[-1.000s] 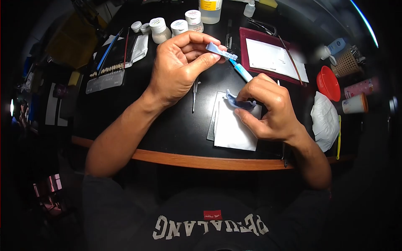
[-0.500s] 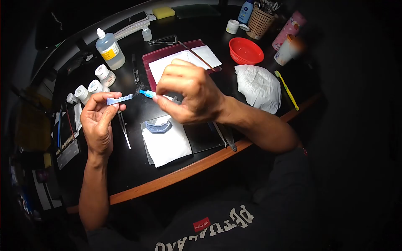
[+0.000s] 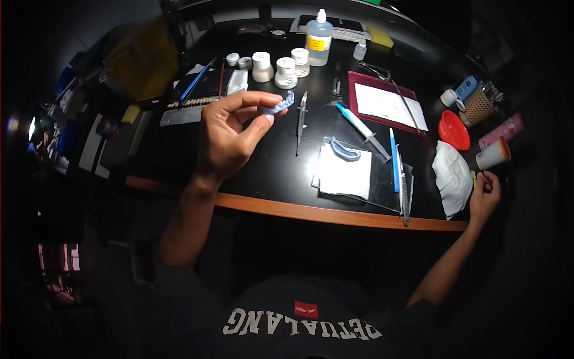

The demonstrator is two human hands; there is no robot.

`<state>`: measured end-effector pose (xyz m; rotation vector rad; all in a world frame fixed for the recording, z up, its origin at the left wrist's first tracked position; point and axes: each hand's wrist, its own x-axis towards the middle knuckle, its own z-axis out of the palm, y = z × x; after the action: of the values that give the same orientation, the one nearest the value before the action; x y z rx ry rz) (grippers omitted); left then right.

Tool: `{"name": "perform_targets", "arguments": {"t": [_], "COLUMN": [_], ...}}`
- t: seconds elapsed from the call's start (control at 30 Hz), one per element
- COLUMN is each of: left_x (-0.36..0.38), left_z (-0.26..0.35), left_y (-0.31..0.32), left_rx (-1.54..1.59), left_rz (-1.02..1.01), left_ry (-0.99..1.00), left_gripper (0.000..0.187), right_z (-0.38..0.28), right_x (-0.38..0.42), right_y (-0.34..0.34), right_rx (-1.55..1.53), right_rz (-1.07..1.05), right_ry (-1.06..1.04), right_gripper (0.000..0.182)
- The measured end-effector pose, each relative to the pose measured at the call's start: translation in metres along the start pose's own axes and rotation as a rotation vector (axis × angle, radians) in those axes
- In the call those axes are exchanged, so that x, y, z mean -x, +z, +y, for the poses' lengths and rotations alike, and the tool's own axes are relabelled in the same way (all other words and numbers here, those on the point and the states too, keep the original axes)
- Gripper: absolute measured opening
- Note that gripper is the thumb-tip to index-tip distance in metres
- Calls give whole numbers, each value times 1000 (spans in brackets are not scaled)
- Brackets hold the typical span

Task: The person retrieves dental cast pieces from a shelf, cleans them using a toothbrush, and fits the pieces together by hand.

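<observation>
Between thumb and fingers my left hand [image 3: 230, 131] holds a small blue dental piece [image 3: 278, 106] above the table. My right hand [image 3: 485, 194] is at the far right, its fingers curled beside the white crumpled cloth [image 3: 453, 176] and partly over the yellow toothbrush [image 3: 474, 178]; whether it grips anything is too small to tell. A blue-tipped syringe [image 3: 360, 127] lies on the table. A second blue arch-shaped piece [image 3: 345, 151] rests on a folded white tissue [image 3: 345, 175] on a glass slab.
White-lidded jars [image 3: 286, 75] and a large clear bottle [image 3: 319, 45] stand at the back. Tweezers [image 3: 301, 122] lie near my left hand. A red bowl [image 3: 454, 130], orange-rimmed cup [image 3: 494, 154] and dark red tray [image 3: 357, 102] are to the right. The wooden table edge [image 3: 299, 211] runs in front.
The view has turned left. My right hand has let go of the syringe, now on the table, and moved to the far right. My left hand still holds the blue piece.
</observation>
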<state>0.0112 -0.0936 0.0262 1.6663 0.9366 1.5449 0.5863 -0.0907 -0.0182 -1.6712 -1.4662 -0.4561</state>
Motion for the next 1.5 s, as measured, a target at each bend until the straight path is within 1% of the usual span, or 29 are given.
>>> {"name": "perform_targets", "arguments": {"t": [0.03,0.07,0.13,0.17,0.2,0.27,0.3,0.33,0.4,0.47,0.5,0.53,0.57,0.6,0.63,0.67,0.7,0.73,0.77,0.8,0.83,0.9,1.0,1.07,1.1,1.17,1.23,1.37,1.5], "left_x": [16,30,54,64,73,88,94,100,109,118,124,129,134,140,147,152,159,166,173,179,184,193,203,209,212,218,225,236,239], "left_z": [-1,-2,-7,-12,-12,-11,-12,-10,-1,-3,-1,0,3,5,7,9,8,9,10,11,13,16,22,25,25,26,24,25,31], "left_y": [-4,-10,-14,-14,-14,-14,-13,-12,-9,-11,-11,-12,-13,-14,-13,-13,-14,-16,-18,-18,-19,-21,-24,-27,-27,-30,-36,-40,-36], "left_rx": [15,16,19,26,-13,-54,-73,-84,-133,-234,-281,-330,-376,-384,-392,-399,-420,-436,-448,-459,-474,-493,-524,-505,-495,-477,-472,-469,-317], "left_rz": [5,-2,37,79,109,157,194,224,264,303,312,317,320,337,352,366,372,359,348,340,336,342,344,343,358,391,406,433,453], "left_ry": [-29,-48,-99,-127,-133,-163,-128,-113,-105,-33,-22,-14,6,5,5,6,8,0,-7,-13,-21,-38,-71,-89,-123,-186,-185,-216,-282], "left_gripper": [22,20,18,17,20,26,32,36,40,44,45,46,47,47,48,48,50,51,53,54,55,55,56,57,57,58,58,57,57], "right_z": [8,24,44,50,56,90,94,100,108,109,43,-4,-58,-94,-130,-176,-225,-270,-286,-304,-321,-349,-375,-383,-384,-379,-372,-375,-388], "right_x": [10,19,36,42,44,45,45,43,42,48,53,60,68,82,102,124,147,158,171,181,191,212,227,234,237,242,245,244,253], "right_y": [-7,-10,-13,-14,-14,-7,-5,-3,-4,-1,-14,-22,-30,-35,-37,-33,-29,-34,-19,-9,-5,12,28,38,41,41,43,34,38], "right_rx": [71,154,239,327,411,272,234,163,216,-64,-50,-206,-234,-324,-507,-696,-774,-888,-1019,-1071,-1069,-1146,-1208,-1204,-1199,-1104,-1021,-1081,-1187], "right_rz": [-29,-95,-200,-189,-178,-204,-205,-216,-175,23,37,50,45,-26,-139,-229,-280,-471,-598,-762,-894,-890,-755,-765,-769,-790,-798,-767,-776], "right_ry": [16,81,168,105,38,115,192,222,176,183,199,278,248,165,122,140,149,142,-59,-158,-174,-229,-248,-304,-333,-307,-303,-270,-380], "right_gripper": [23,29,32,30,28,24,23,23,22,23,22,23,26,26,24,25,23,19,23,33,41,44,50,54,56,58,59,59,57]}}
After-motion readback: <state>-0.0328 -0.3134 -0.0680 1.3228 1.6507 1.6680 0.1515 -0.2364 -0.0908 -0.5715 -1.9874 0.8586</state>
